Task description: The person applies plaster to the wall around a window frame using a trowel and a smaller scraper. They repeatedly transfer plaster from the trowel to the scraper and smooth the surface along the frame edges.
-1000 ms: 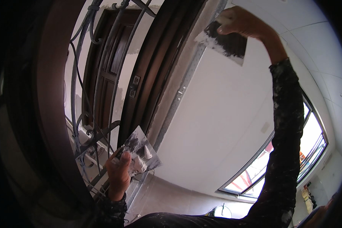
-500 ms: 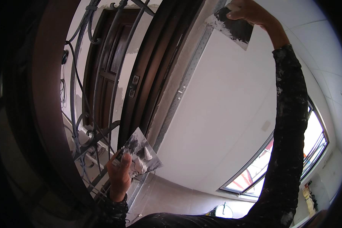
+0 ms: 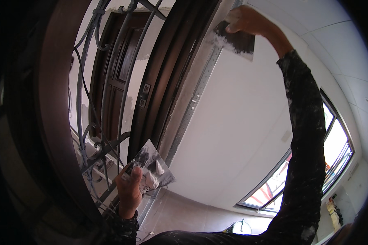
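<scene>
My right hand (image 3: pixel 246 21) is raised high, gripping a broad putty knife (image 3: pixel 240 42) with a dark, white-smeared blade. That blade lies against the wall edge near the top of a perforated metal corner bead (image 3: pixel 202 75). Low on the left, my left hand (image 3: pixel 129 185) holds a second putty knife (image 3: pixel 151 163) by its handle, thumb on top. Lumps of white putty (image 3: pixel 152 179) sit on its square blade. Both handles are mostly hidden by my fingers.
A dark wooden door frame (image 3: pixel 167 77) runs beside the bead. Left of it stand a wrought-iron grille (image 3: pixel 124 81) and a brown panelled door (image 3: pixel 120 69). The white wall (image 3: pixel 233 118) stretches right to a window (image 3: pixel 270 188). A bucket (image 3: pixel 239 227) stands below.
My right hand has moved left and slightly down with its putty knife, along the top of the corner bead. The left hand and its putty-loaded knife have hardly moved.
</scene>
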Available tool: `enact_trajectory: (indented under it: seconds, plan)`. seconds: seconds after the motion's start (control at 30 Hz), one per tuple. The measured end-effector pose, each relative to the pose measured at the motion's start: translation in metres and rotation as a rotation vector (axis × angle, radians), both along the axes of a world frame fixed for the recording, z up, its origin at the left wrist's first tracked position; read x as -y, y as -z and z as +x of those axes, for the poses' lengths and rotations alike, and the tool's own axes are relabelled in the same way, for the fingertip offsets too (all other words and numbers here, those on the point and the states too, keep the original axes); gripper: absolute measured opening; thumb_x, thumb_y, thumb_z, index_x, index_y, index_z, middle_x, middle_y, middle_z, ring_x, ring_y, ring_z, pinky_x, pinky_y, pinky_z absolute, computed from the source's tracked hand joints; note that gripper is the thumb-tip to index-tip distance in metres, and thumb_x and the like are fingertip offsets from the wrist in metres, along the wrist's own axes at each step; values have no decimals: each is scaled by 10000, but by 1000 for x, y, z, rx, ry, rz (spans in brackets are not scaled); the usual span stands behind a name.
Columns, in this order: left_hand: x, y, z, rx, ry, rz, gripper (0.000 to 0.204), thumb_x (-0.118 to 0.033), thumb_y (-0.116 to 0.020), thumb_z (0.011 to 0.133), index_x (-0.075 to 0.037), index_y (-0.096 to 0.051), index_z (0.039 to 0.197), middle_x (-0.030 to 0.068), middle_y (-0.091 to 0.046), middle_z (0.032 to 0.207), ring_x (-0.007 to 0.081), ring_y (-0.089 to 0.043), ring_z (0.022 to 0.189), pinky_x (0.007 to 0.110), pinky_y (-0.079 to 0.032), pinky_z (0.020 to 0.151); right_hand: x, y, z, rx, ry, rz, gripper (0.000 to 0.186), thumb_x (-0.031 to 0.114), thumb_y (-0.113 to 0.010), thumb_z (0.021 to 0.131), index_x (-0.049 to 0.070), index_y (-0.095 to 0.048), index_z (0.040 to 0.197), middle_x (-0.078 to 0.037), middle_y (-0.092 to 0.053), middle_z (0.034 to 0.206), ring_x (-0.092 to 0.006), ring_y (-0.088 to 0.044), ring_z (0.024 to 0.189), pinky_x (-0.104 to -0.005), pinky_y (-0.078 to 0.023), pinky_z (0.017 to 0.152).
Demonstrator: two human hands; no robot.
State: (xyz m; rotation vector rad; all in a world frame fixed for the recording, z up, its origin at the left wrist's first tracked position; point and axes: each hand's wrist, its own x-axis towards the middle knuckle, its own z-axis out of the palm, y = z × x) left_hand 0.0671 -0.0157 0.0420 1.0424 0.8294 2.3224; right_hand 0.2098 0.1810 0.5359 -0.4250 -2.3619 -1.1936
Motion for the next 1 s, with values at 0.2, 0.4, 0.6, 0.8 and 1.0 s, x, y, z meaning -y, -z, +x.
enact_trajectory:
  seconds: [0.2,0.4,0.6,0.8,1.0]
  plan:
    - [-3,2,-4,-10,1,28,438,-400,-611,979,35,-668,970,-26,-588,779,47,-483,717,238,-396,626,57,-55,16,-281,116,-87,384,233,-807,717,-39,-719,973,-122,-697,791,-246,-640,751,-400,-515,704]
    - [-5,4,1,25,13,15,389,-359,-608,989,18,-656,905,-32,-581,762,41,-482,707,234,-394,628,49,23,16,-83,-42,-176,414,374,-818,704,12,-676,846,-133,-624,867,-271,-618,818,-372,-515,804]
    - [-4,2,5,13,35,-10,377,-356,-604,992,0,-647,877,-46,-544,736,35,-456,693,227,-374,617,19,48,-5,-36,-27,-222,383,289,-797,674,-39,-676,829,-144,-607,741,-278,-589,663,-384,-507,736]
    - [-7,7,0,29,64,10,378,-359,-608,990,-3,-641,868,-57,-520,727,33,-432,681,223,-355,610,11,9,-9,-74,103,-50,477,353,-801,743,-18,-702,1025,-158,-696,893,-285,-682,789,-368,-529,814]
    - [-13,5,6,62,90,36,367,-348,-612,989,13,-679,994,-32,-604,802,42,-509,734,215,-409,659,46,-48,15,-174,23,-97,327,228,-807,710,-50,-677,823,-75,-653,715,-197,-588,681,-398,-482,645]
